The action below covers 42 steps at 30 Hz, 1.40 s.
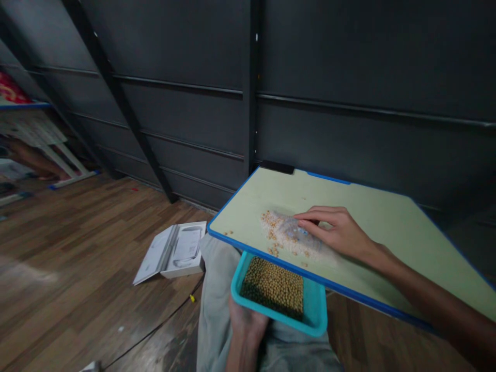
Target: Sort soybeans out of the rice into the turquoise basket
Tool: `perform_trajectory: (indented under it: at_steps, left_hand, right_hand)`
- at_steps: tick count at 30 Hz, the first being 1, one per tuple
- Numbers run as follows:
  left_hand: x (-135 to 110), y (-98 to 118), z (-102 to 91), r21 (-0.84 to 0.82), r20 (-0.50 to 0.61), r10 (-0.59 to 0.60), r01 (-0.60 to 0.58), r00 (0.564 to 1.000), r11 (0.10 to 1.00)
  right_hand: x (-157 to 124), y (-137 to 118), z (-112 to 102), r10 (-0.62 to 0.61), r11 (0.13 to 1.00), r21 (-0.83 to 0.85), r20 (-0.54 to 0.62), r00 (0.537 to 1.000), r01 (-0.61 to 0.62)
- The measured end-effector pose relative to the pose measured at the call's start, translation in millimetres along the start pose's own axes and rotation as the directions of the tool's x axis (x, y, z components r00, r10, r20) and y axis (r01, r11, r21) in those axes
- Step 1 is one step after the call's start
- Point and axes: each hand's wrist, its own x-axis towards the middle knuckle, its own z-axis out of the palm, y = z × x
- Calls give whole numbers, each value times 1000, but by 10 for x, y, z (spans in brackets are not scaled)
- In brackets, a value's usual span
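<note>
My left hand [248,318] holds a turquoise plastic tray [318,305] from below, just under the near edge of the table [372,217]. Yellowish round beans [275,284], like soybeans, fill much of the tray. On the pale tabletop, a few loose beans [273,232] lie among a patch of small white grains [320,251]. Over that patch is a crumpled piece of clear plastic [290,227]. My right hand [335,230] pinches its edge with closed fingers. Whether the plastic is a bag or a sheet, I cannot tell.
Blue edging runs round the tabletop, with a dark metal wall [194,113] behind. To the left on the wood floor lie an open white box [186,250] and a black cable [163,323]. Another person's limb [34,160] shows near a table at far left.
</note>
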Motion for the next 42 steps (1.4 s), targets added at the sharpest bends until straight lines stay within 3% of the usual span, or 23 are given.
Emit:
perform_trajectory:
  at_steps: [6,14,19,29,42]
  left_hand:
    - [-1,10,-2,35,-11,3,-3,1000,999]
    - [74,8,-106,-11,-28,39,-39,999,999]
    - [92,20,-149,-7,-49,53,-54,997,999]
    - [73,9,-103,6,-20,84,-84,996,996]
    - [100,3,-159,-11,-57,86,-86,995,996]
  right_hand:
    - [-101,-57,184,-20,999,24,-54,998,21]
    - [117,-132,343,-18,999,47,-75,997,22]
    - [98,-110,466,-45,997,60,-71,996,49]
    - [-26,-94,535,-150,989,4,-52,987,151]
    - [-14,-123,537,-106,994,23,-31,994,106]
